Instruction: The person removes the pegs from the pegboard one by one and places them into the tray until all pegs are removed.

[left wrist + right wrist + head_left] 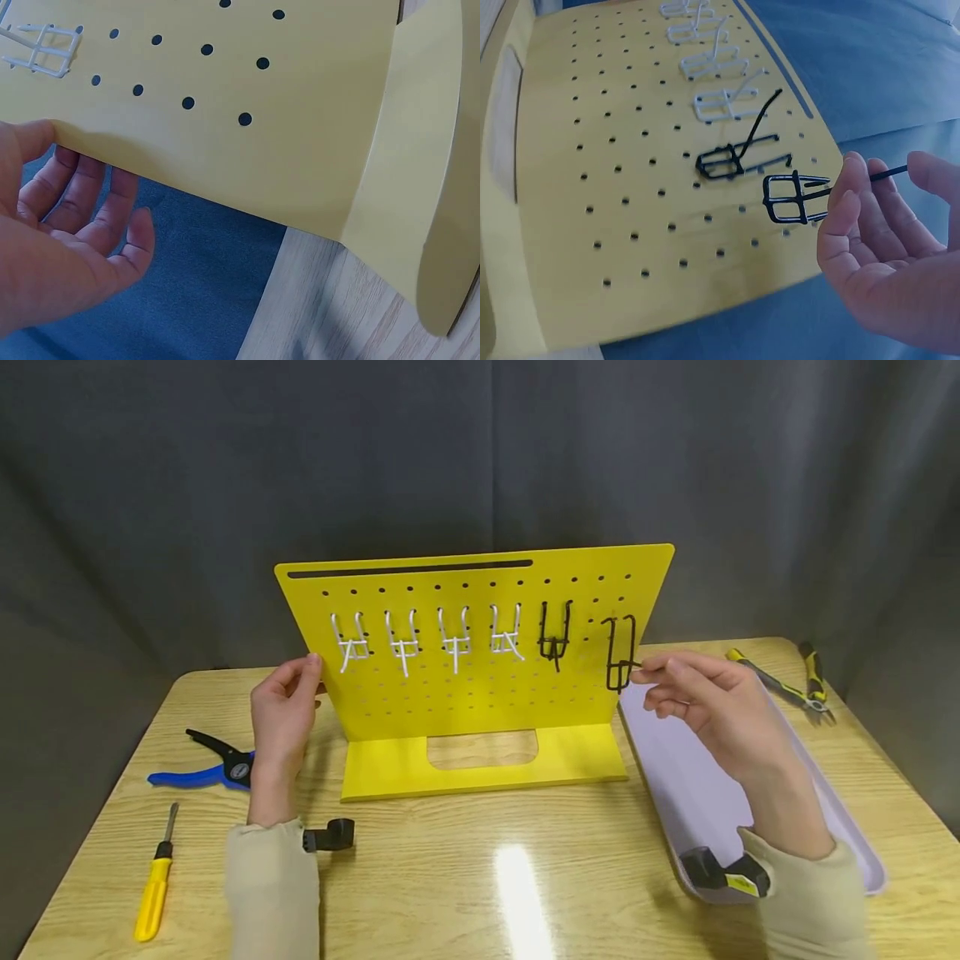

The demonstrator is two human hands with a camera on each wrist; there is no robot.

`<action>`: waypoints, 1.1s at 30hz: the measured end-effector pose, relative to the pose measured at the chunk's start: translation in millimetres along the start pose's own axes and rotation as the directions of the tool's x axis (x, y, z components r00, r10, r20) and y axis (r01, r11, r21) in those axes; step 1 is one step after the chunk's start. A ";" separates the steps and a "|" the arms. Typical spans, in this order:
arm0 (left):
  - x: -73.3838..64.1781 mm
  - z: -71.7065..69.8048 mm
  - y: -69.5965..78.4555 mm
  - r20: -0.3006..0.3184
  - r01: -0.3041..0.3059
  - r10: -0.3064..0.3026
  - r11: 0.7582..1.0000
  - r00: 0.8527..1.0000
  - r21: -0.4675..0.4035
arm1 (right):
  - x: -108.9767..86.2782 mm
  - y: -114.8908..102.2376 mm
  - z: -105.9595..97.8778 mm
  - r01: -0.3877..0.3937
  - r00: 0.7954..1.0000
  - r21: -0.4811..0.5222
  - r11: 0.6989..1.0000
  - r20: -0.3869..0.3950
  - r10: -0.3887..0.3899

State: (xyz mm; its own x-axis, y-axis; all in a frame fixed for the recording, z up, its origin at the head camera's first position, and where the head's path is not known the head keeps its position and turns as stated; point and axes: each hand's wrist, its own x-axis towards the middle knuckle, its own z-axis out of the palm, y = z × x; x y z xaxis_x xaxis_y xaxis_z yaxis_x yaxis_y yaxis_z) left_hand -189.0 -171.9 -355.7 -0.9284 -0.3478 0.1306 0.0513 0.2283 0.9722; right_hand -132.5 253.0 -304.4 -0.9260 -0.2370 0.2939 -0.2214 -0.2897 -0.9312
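Near the right end of the yellow perforated pegboard (480,722), the right grip (708,702) pinches a black double-pronged wire hook (800,198) by its arm; the left grip (285,710) holds the opposite edge. Both prongs should enter level holes together.

From here the board (480,643) looks like smooth painted metal, the hooks (800,198) glossy wire, the table (405,877) shiny wood grain, the tray (686,777) at four o'clock matt plastic, the curtain (375,460) at twelve matt cloth.

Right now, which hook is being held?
The head view's rightmost black hook, pinched by the right hand; the other black hook and four white hooks hang untouched.
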 end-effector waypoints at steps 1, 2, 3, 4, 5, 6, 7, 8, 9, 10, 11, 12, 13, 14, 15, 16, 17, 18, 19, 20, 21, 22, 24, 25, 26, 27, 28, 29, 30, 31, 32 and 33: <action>0.4 -0.3 -0.8 0.001 0.003 -0.003 1.000 1.000 0.004 | -1.2 -1.0 -3.3 -0.014 1.000 0.014 1.000 0.007 0.014; 0.6 -0.4 -1.2 0.001 0.007 -0.007 1.000 1.000 0.008 | -2.3 -1.7 -6.7 -0.028 1.000 0.028 0.999 0.013 0.027; 0.7 -0.5 -1.7 0.001 0.010 -0.010 1.000 1.000 0.010 | -3.6 -2.1 -10.3 -0.041 0.999 0.039 0.998 0.021 0.040; 0.7 -0.6 -2.3 0.001 0.015 -0.015 1.000 1.000 0.013 | -4.6 -2.3 -14.1 -0.053 0.998 0.052 0.997 0.030 0.051; 0.5 -0.7 -2.6 0.000 0.018 -0.018 1.000 1.000 0.016 | -5.6 -2.4 -18.0 -0.061 0.997 0.065 0.996 0.042 0.058; 0.3 -0.8 -2.7 0.000 0.019 -0.019 1.000 1.000 0.016 | -6.3 -2.4 -22.1 -0.069 0.996 0.081 0.994 0.056 0.065; 0.0 -0.8 -2.7 0.000 0.019 -0.019 1.000 1.000 0.016 | -7.0 -2.6 -25.9 -0.079 0.995 0.091 0.993 0.065 0.073; -0.3 -0.7 -2.4 -0.001 0.017 -0.017 1.000 1.000 0.012 | -7.6 -2.8 -29.5 -0.088 0.994 0.094 0.992 0.065 0.082; -0.4 -0.7 -2.4 -0.001 0.015 -0.015 1.000 1.000 0.009 | -8.0 -2.9 -33.0 -0.098 0.993 0.095 0.991 0.067 0.092; -0.4 -0.8 -2.2 -0.001 0.013 -0.013 1.000 1.000 0.006 | -8.1 -3.1 -36.5 -0.109 0.992 0.098 0.989 0.070 0.102; -0.4 -0.8 -1.8 -0.001 0.010 -0.010 1.000 1.000 0.002 | -8.1 -3.2 -39.9 -0.119 0.991 0.096 0.988 0.072 0.112; -0.3 -0.9 -1.6 0.000 0.007 -0.007 1.000 1.000 0.001 | -7.8 -3.4 -42.9 -0.131 0.990 0.090 0.987 0.071 0.124; 0.0 -0.8 -1.5 0.001 0.005 -0.005 1.000 1.000 0.000 | -7.4 -3.5 -45.7 -0.141 0.989 0.080 0.987 0.066 0.136; 0.3 -0.8 -1.4 0.002 0.003 -0.003 1.000 1.000 -0.003 | -6.8 -3.4 -48.5 -0.151 0.987 0.071 0.986 0.066 0.146; 0.6 -0.7 -1.2 0.002 0.000 0.000 1.000 1.000 -0.005 | -6.2 -3.2 -51.1 -0.159 0.986 0.060 0.985 0.064 0.155; 0.8 -0.7 -1.1 0.003 0.001 -0.001 1.000 1.000 -0.005 | -5.6 -2.9 -53.6 -0.168 0.984 0.047 0.985 0.061 0.165; 1.0 -0.6 -0.9 0.005 0.004 -0.004 1.000 1.000 -0.006 | -5.1 -2.6 -55.8 -0.182 0.982 0.028 0.983 0.050 0.180; 1.1 -0.5 -0.9 0.005 0.006 -0.006 1.000 1.000 -0.006 | -4.4 -2.2 -58.0 -0.197 0.980 0.010 0.980 0.041 0.196; 1.1 -0.4 -0.8 0.005 0.009 -0.009 1.000 1.000 -0.008 | -3.6 -1.6 -60.5 -0.213 0.977 -0.006 0.977 0.031 0.213; 1.1 -0.4 -0.8 0.005 0.013 -0.013 1.000 1.000 -0.007 | -2.9 -0.9 -63.0 -0.231 0.973 -0.021 0.973 0.021 0.231; 1.0 -0.4 -0.8 0.005 0.017 -0.017 1.000 1.000 -0.006 | -1.9 0.0 -65.8 -0.249 0.968 -0.042 0.968 0.011 0.249; 1.0 -0.5 -0.7 0.004 0.020 -0.020 1.000 1.000 -0.007 | -0.9 1.0 -68.6 -0.268 0.963 -0.061 0.962 -0.001 0.268; 0.9 -0.6 -0.5 0.003 0.020 -0.020 1.000 1.000 -0.006 | 1.0 3.5 -74.9 -0.305 0.952 -0.096 0.948 -0.027 0.304; 1.0 -0.6 -0.4 0.002 0.019 -0.019 1.000 1.000 -0.008 | 1.8 4.9 -78.1 -0.324 0.946 -0.115 0.939 -0.044 0.321; 1.5 -0.9 -0.7 0.005 0.019 -0.019 1.000 1.000 -0.010 | 2.6 6.5 -81.4 -0.345 0.939 -0.129 0.930 -0.060 0.340; 1.6 -0.9 -0.7 0.006 0.020 -0.020 1.000 1.000 -0.009 | 3.3 8.4 -84.6 -0.366 0.930 -0.145 0.919 -0.079 0.358; 1.7 -0.9 -0.7 0.008 0.023 -0.023 1.000 1.000 -0.007 | 4.0 10.4 -87.7 -0.385 0.922 -0.158 0.909 -0.098 0.374; 1.8 -1.0 -0.7 0.010 0.024 -0.024 1.000 1.000 -0.006 | 4.5 12.5 -90.9 -0.403 0.914 -0.165 0.900 -0.113 0.389; 1.8 -1.0 -0.8 0.011 0.026 -0.026 1.000 1.000 -0.006 | 5.1 14.6 -93.9 -0.422 0.905 -0.176 0.889 -0.127 0.405; 2.0 -0.9 -0.9 0.012 0.027 -0.027 1.000 1.000 -0.007 | 5.7 16.9 -96.8 -0.441 0.897 -0.182 0.879 -0.137 0.421; 2.0 -0.8 -0.8 0.012 0.028 -0.028 1.000 1.000 -0.005 | 6.5 19.3 -99.4 -0.458 0.888 -0.188 0.869 -0.144 0.437; 1.6 -0.4 -0.5 0.009 0.027 -0.027 1.000 1.000 -0.003 | 7.4 21.7 -101.9 -0.473 0.881 -0.200 0.858 -0.149 0.450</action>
State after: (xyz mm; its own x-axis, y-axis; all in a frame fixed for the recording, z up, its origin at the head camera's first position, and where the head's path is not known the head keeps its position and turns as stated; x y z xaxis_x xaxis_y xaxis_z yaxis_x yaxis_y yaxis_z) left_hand -190.4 -173.0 -355.9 -0.9326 -0.3458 0.1028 0.0274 0.2164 0.9759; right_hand -175.3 339.4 -344.4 -0.9605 -0.2010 -0.1924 0.1863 0.0490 -0.9813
